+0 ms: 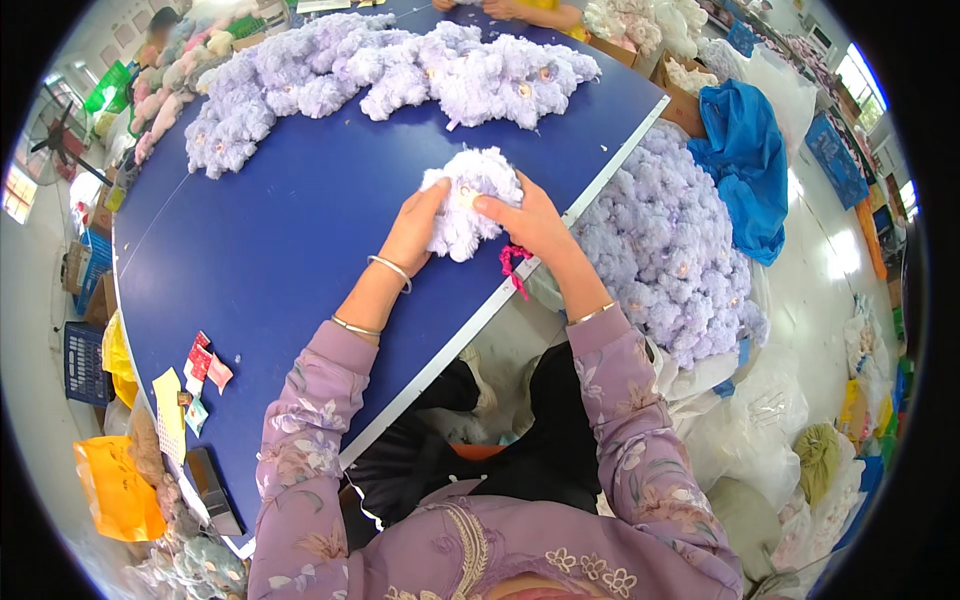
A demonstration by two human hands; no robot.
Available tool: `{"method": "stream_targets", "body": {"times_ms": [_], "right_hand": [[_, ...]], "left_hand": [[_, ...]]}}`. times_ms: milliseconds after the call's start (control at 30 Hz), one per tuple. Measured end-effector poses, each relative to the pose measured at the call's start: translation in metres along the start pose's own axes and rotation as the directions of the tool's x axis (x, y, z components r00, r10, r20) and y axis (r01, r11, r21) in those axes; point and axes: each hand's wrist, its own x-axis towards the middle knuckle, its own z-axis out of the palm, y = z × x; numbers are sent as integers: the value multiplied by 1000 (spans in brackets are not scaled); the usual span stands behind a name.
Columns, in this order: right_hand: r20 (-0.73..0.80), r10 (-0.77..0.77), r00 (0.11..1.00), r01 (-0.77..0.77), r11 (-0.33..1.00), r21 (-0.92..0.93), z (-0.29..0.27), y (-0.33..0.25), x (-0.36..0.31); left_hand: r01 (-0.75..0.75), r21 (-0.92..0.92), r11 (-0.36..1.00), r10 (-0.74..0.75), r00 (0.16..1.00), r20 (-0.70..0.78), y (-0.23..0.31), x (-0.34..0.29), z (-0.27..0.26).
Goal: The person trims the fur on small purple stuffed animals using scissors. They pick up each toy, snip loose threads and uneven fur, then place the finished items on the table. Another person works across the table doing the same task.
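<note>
A fluffy pale lilac plush toy (465, 235) is held between my two hands over the blue table, close to its white front edge. My left hand (412, 228) grips the toy's left side, thumb up on the fur. Round the right side closes my right hand (530, 215), its thumb pressing on the front beside a small orange-and-white detail (467, 194). The fingers behind the toy are partly hidden. A pink scrunched band (514, 268) lies at the table edge just below my right hand.
Similar lilac plush toys (330, 70) are heaped along the table's far side, where another person's hands (500, 9) show. A large pile of them (665, 240) fills a bag at right. Small packets (200, 362) and a dark box (212, 490) lie at left.
</note>
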Motion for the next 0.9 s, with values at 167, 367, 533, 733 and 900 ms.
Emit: {"method": "stream_targets", "body": {"times_ms": [167, 367, 533, 733, 900], "right_hand": [[-8, 188, 982, -186, 977, 105, -2, -23, -7], [-76, 97, 992, -81, 979, 185, 1, -19, -6], [73, 198, 977, -207, 968, 142, -9, -13, -2], [-52, 143, 988, -105, 888, 448, -29, -13, 1], [38, -265, 964, 146, 639, 755, -68, -49, -5]], "left_hand": [[136, 4, 991, -132, 952, 276, 0, -2, -15], [13, 389, 921, -146, 938, 314, 3, -10, -4], [-134, 498, 857, -65, 930, 362, -4, -14, -4], [-167, 388, 906, -67, 849, 523, 1, -14, 4], [-292, 508, 810, 221, 955, 197, 22, 27, -3]]}}
